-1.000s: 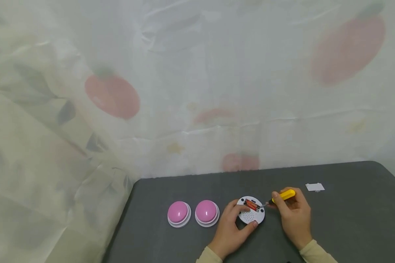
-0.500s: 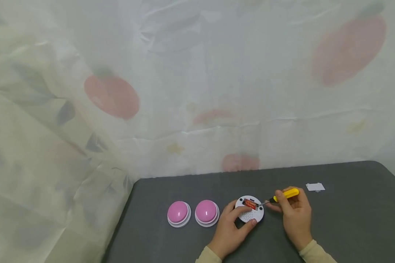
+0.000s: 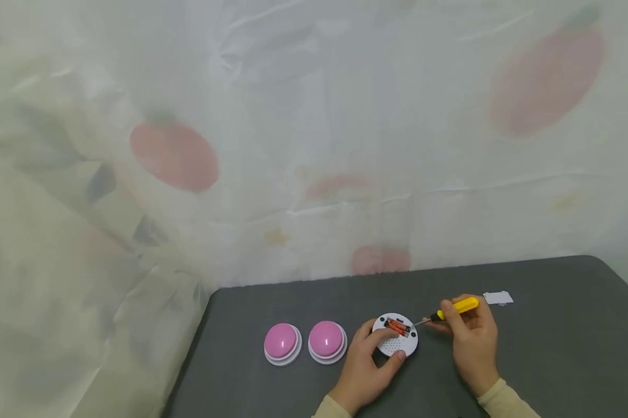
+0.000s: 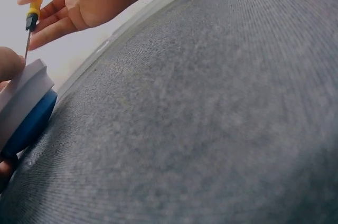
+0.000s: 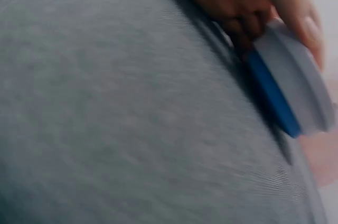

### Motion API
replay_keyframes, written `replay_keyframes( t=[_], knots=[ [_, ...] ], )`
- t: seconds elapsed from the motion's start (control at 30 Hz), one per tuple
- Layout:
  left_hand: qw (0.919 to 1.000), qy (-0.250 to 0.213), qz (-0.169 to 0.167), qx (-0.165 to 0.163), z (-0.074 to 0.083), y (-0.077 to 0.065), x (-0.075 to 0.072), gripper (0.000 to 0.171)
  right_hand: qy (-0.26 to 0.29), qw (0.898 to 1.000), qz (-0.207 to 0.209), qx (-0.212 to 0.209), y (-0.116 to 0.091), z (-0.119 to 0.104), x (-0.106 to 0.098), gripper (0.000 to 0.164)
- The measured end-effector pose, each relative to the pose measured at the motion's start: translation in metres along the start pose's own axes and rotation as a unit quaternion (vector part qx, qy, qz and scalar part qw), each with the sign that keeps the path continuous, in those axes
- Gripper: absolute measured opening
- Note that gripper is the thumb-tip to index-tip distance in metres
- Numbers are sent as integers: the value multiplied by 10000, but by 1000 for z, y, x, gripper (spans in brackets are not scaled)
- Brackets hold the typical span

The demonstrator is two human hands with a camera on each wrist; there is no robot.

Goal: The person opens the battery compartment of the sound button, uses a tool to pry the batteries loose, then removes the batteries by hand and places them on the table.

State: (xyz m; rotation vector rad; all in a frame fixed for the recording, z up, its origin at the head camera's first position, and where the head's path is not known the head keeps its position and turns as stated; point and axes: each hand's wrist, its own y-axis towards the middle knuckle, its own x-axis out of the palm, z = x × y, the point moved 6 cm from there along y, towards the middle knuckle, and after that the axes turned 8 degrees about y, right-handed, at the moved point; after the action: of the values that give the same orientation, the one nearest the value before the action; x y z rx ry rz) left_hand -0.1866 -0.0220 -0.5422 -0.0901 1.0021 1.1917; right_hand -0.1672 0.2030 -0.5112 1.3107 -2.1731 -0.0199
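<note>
My left hand [image 3: 363, 368] grips a round push button [image 3: 394, 346], which is turned over so its white perforated underside faces up. Its blue dome [image 4: 33, 121] points down towards the table in the left wrist view. Red batteries [image 3: 397, 327] lie in the uncovered compartment on that underside, with a left finger close by them. In my right hand [image 3: 474, 348] is a screwdriver [image 3: 461, 307], pinched by its yellow handle. The thin shaft slants down to the left, its tip right at the right end of the battery compartment.
Two pink push buttons [image 3: 326, 339] stand dome up, side by side, left of my left hand. A small white battery cover [image 3: 498, 298] lies behind my right hand. The dark grey table [image 3: 564, 342] ends at a printed sheet [image 3: 293, 139] hanging behind it.
The right hand and screwdriver have shifted slightly to the right, the handle moving out from the button. The held button has drifted a little left with the left hand still on it.
</note>
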Motion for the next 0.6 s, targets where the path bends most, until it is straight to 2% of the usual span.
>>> replay_keyframes(
  t=[0.03,0.13,0.23,0.4,0.5,0.6],
  knots=[
    [10000,-22,14,-15,0,-1,0,32,-102,9999,7,12,2,-2,-1,23],
    [10000,-76,-15,-56,1,-2,2,34,-875,9961,-67,-29,11,-9,-8,21],
    [9998,-119,-106,-113,2,-1,6,35,-1796,9829,-409,-24,23,-18,-20,26],
    [9996,-212,-144,-110,6,3,11,35,-3013,9440,-1309,306,47,-32,-48,52],
    [9995,-284,-116,9,8,4,13,37,-3584,9207,-1446,539,61,-40,-75,60],
    [9992,-363,-124,76,10,5,12,37,-4251,8910,-1499,543,74,-49,-103,55]
  ],
)
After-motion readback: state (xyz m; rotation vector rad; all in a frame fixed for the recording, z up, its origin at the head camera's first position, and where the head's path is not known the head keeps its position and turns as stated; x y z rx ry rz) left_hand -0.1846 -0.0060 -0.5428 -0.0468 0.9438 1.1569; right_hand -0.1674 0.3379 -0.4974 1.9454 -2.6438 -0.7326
